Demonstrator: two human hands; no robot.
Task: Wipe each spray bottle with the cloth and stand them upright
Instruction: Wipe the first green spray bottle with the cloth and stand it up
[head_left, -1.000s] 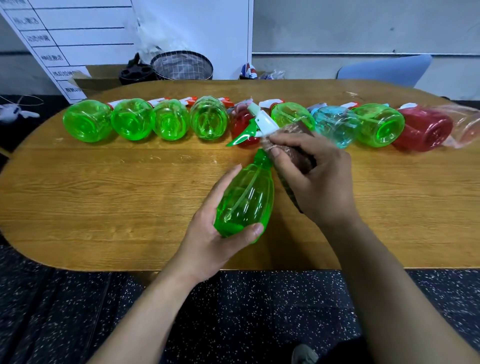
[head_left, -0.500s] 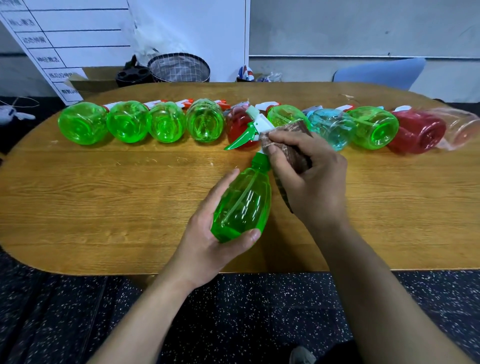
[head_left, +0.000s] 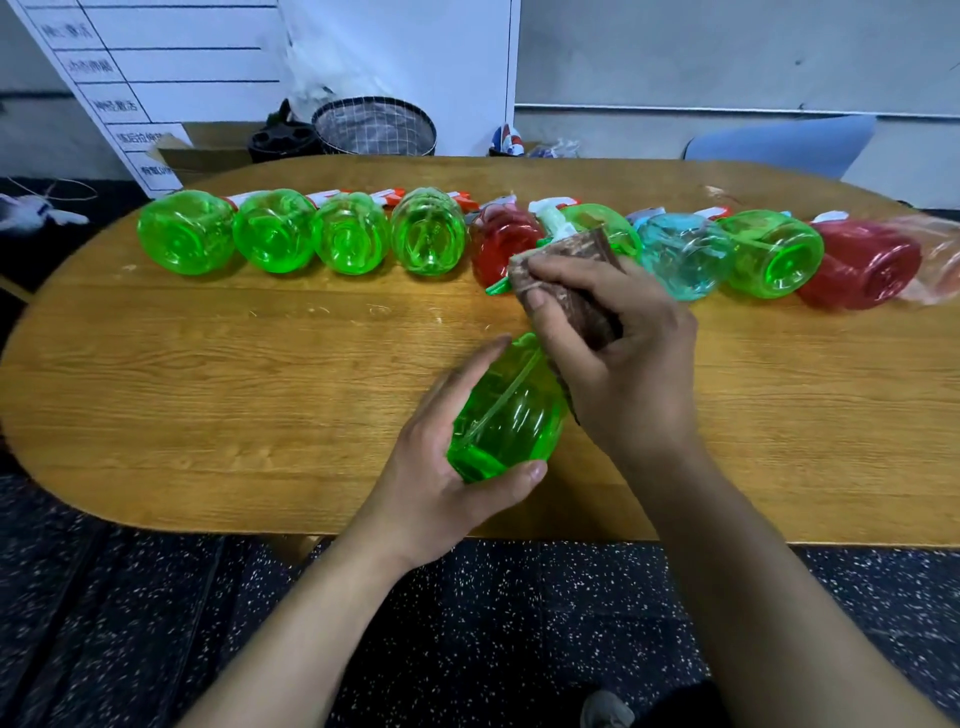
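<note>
The left hand (head_left: 441, 467) grips the green spray bottle (head_left: 506, 415) by its base, near the front edge of the table (head_left: 208, 389). The right hand (head_left: 618, 353) pinches the brown cloth (head_left: 571, 291) around its neck.

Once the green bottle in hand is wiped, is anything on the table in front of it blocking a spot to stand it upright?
Nothing visible does. The bare wooden table to the left of the held green plastic spray bottle is open; the row of lying bottles sits farther back.

A mesh basket (head_left: 375, 127), perhaps a bin, stands behind the wooden table (head_left: 208, 374).
</note>
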